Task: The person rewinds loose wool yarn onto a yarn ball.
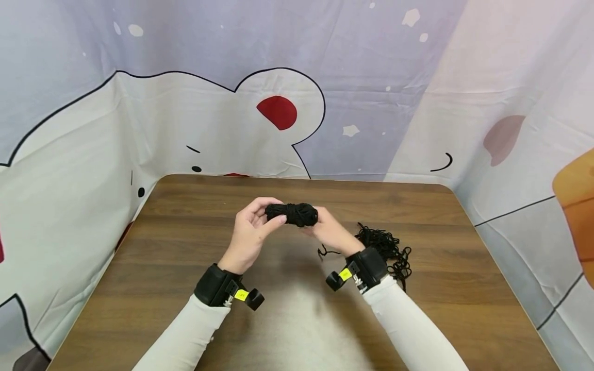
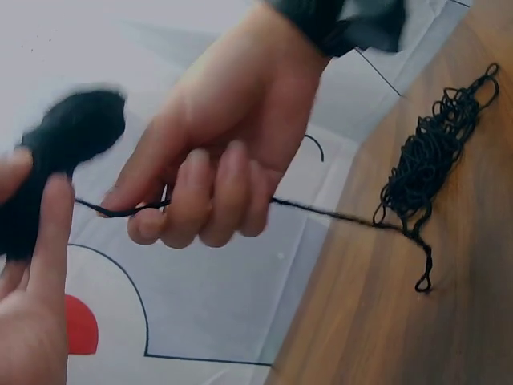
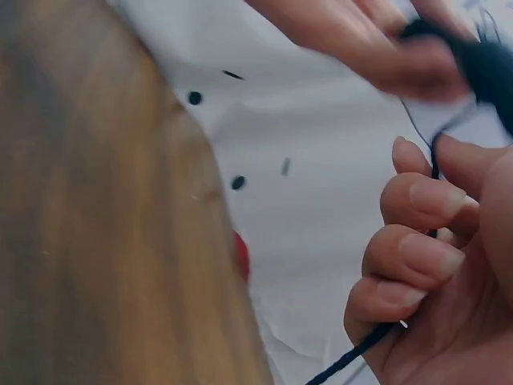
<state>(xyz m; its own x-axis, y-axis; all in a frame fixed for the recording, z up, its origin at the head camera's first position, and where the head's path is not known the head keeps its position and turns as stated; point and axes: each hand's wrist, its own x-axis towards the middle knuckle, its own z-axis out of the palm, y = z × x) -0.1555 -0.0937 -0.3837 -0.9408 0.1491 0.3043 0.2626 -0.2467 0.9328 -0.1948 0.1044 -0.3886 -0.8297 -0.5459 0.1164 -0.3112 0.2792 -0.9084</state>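
A wound bundle of black cord (image 1: 293,214) is held up over the table, gripped at its left end by the thumb and fingers of my left hand (image 1: 246,232). My right hand (image 1: 330,231) is beside the bundle's right end. In the left wrist view, a single strand (image 2: 329,212) runs from the bundle through the curled fingers of the right hand (image 2: 232,128) and on to a loose tangle (image 2: 429,156) of the same cord. The right wrist view also shows those fingers (image 3: 413,253) curled round the strand, with the bundle blurred above.
The tangled cord lies on the wooden table (image 1: 185,221) at the right, partly behind my right forearm. A short looped end (image 1: 327,252) sticks out leftward from it. A printed cloth (image 1: 362,77) hangs behind the table and along its sides. Both wrists wear black camera bands.
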